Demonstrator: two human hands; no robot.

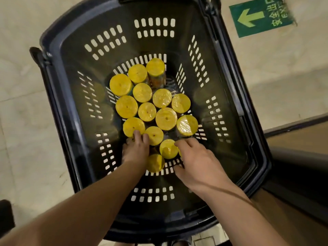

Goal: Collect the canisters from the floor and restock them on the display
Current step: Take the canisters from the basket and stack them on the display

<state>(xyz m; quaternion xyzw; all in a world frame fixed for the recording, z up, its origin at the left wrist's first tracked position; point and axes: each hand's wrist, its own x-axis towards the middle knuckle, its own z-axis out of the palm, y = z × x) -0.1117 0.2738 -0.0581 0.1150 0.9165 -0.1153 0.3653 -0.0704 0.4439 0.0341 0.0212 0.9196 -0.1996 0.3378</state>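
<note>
Canisters [147, 111] stand upright mid-frame in the basket [221, 89], yellow lids packed tight, probably so they don't topple. Left hand [136, 150]: grip loose, fingertips resting on lids. Right hand [197, 162]: spread over a lid, hold unclear.

- Left hand [136, 151] overlaps a canister lid [155, 163]; its grip is unclear.
- Right hand [197, 162] hides all but a sliver of another canister [180, 153].
- Basket [221, 96] rim and green floor sign [259, 16] run off the top edge.
</note>
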